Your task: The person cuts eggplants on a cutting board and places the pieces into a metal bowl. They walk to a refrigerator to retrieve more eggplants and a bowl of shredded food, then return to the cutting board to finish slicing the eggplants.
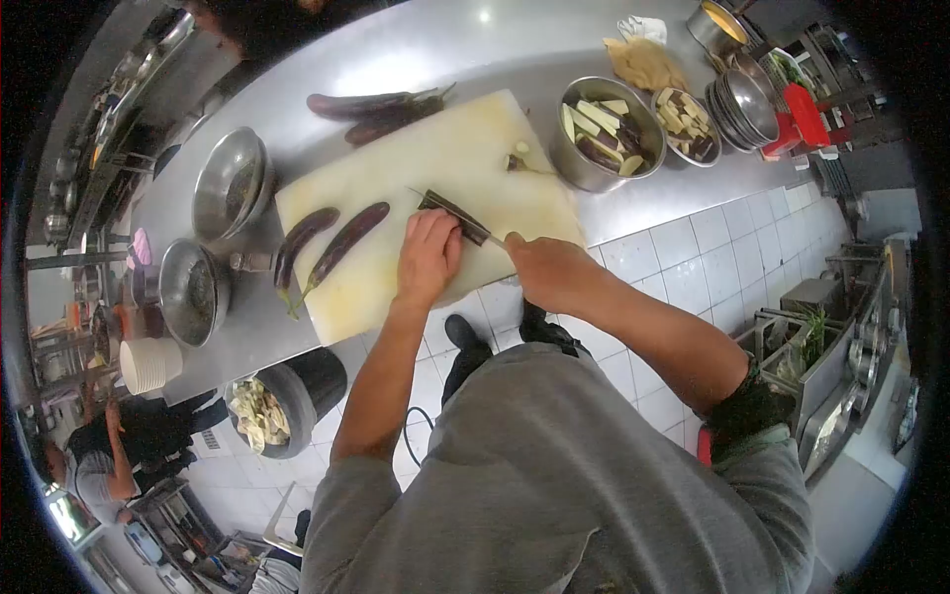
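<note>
My left hand (427,255) presses down on a dark eggplant piece (452,212) lying on the white cutting board (426,158). A knife (487,236) is gripped in my right hand (546,269), its blade against the near end of that piece. Two whole purple eggplants (327,247) lie on the board's left part. A cut stem end (517,160) rests on the board's right side. Two more whole eggplants (381,107) lie on the steel counter just beyond the board.
Two steel bowls (606,134) right of the board hold cut eggplant sticks; stacked bowls (747,104) stand further right. Steel bowls (230,183) sit at the left. A black scrap bin (282,406) stands below the counter. Another person (119,445) is at lower left.
</note>
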{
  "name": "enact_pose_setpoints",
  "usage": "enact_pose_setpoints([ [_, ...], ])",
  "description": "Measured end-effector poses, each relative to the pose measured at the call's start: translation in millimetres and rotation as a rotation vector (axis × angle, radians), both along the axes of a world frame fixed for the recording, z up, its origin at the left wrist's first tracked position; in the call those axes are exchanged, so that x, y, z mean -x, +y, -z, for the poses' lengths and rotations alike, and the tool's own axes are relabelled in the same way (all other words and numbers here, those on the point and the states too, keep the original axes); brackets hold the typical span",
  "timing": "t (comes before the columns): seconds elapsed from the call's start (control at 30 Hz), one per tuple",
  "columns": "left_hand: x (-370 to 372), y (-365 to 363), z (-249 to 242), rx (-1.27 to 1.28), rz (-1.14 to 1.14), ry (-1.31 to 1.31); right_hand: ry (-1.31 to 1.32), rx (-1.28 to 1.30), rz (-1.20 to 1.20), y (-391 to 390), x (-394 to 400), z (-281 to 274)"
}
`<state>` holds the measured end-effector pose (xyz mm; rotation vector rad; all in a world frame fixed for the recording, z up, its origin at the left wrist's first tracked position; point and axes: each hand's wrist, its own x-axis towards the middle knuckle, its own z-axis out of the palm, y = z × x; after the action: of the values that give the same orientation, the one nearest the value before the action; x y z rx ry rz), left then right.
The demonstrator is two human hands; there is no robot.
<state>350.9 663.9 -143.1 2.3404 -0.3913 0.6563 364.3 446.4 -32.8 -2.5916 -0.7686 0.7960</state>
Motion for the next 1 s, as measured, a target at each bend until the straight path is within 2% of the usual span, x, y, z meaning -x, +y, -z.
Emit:
enact_pose_setpoints([
  [0.07,4.9,1.5,2.9,0.011,-0.002,0.052,0.058,0.000,0.050,-27.6,21.0,-3.5],
  [0.17,8.1,6.1,-0.3,0.013,-0.038,0.098,0.145,0.153,0.005,-106.0,58.3,-43.9],
  [0.23,18.1,9.6,0.4,0.021,-0.060,0.132,0.236,0.269,-0.005,-122.0,58.5,-64.3],
  [0.3,25.9,12.9,4.1,0.043,-0.061,0.155,0.273,0.352,-0.009,-114.9,51.8,-89.2],
  [0.4,26.3,12.9,3.2,0.024,-0.056,0.126,0.000,0.111,-0.036,-78.3,44.1,-58.1],
  [0.53,26.7,13.8,5.7,-0.001,-0.069,0.138,-0.031,0.050,-0.068,-24.3,19.0,-34.0],
  [0.77,24.2,14.5,5.6,-0.034,-0.076,0.126,-0.041,0.035,-0.046,5.0,14.2,-12.5],
  [0.87,23.6,13.8,6.3,-0.011,-0.076,0.159,0.002,0.043,-0.037,-21.2,30.1,-14.5],
  [0.93,25.0,17.1,9.0,0.010,-0.079,0.167,0.049,0.127,-0.037,-69.9,58.0,-47.3],
  [1.0,24.2,19.8,12.5,0.025,-0.078,0.139,0.258,0.354,-0.020,-109.6,64.0,-74.6],
])
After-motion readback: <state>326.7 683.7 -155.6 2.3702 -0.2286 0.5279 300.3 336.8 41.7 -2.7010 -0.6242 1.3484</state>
